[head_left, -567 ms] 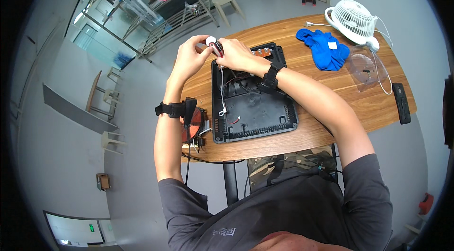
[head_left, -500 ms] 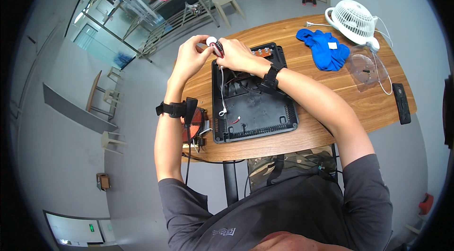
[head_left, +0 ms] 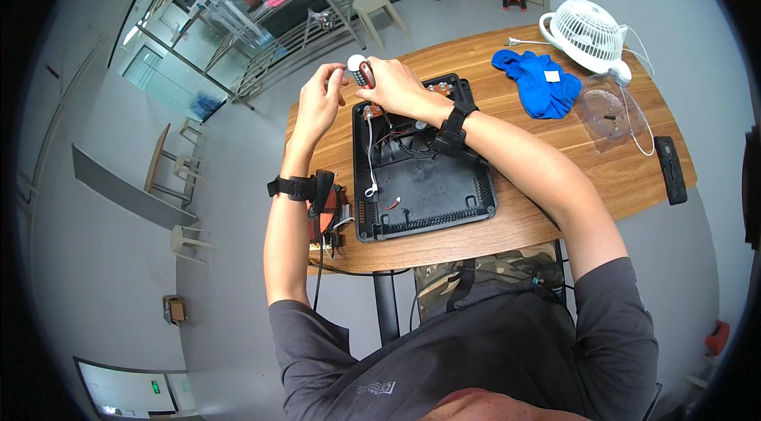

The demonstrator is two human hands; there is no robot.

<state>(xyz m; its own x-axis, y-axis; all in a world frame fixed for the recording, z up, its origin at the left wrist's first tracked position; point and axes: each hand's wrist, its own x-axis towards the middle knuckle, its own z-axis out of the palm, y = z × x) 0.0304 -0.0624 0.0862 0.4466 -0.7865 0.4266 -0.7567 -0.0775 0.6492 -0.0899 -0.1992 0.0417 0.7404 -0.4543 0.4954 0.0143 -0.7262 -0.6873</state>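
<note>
In my right hand [head_left: 390, 88], closed around it, is a screwdriver [head_left: 366, 76] with a red and black handle and a pale round end. Its dark shaft seems to slant down from under my fingers over the far left corner of a black plastic housing [head_left: 436, 195]. Just left of the handle, my left hand [head_left: 319, 100] is raised with its fingers apart and nothing in it. Inside the housing lie a white cable [head_left: 370, 155], thin red and black wires, and a small orange-brown circuit board [head_left: 441, 89] by the far edge.
Beside the housing on the left rests a round orange-red coil part [head_left: 326, 215] with wires. To the right are a blue cloth [head_left: 547, 86], a white fan [head_left: 588, 34], a clear plastic bag [head_left: 606, 116] with small dark pieces, and a black strip-shaped object [head_left: 671, 170] near the table edge.
My left hand has come off the screwdriver and moved slightly left, its fingers opening. My right hand keeps hold of the screwdriver, whose handle has turned a little.
</note>
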